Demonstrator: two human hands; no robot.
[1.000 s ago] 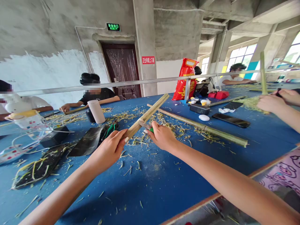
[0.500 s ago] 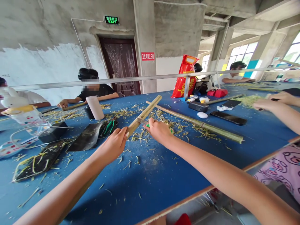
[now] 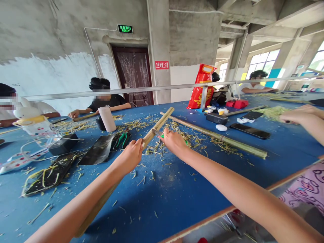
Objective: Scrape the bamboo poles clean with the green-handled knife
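A long, pale tan split bamboo stick [image 3: 152,136] crosses the space above the near part of the blue-topped work table [image 3: 192,189]. Its long axis slants from the near left, where its lower end hangs out of the hands over the table, up to the far right, where its tip points toward the far side of the table. It looks light and stiff, though it may flex a little along its narrow length, and its smooth outer skin could be slippery. The firmest place to hold it appears to be the middle, where the left hand [image 3: 129,157] already clenches it, fingers wrapped closely around the shaft.

The right hand [image 3: 174,142] grips a small steel-bladed knife with a green handle [image 3: 162,136], its fingers curled around the handle, though they partly hide it. The blade lies across the stick, just beyond the left hand.

Curled yellow-green bamboo shavings [image 3: 182,138] are scattered below the hands. A long green-and-tan bamboo pole [image 3: 217,136] lies on the table to the right, with a black smartphone [image 3: 249,130] beyond it. To the far left stands a white cylindrical cup [image 3: 107,119]. At the right edge, a neighbouring worker's hand [image 3: 301,114] rests near a heap of shavings.
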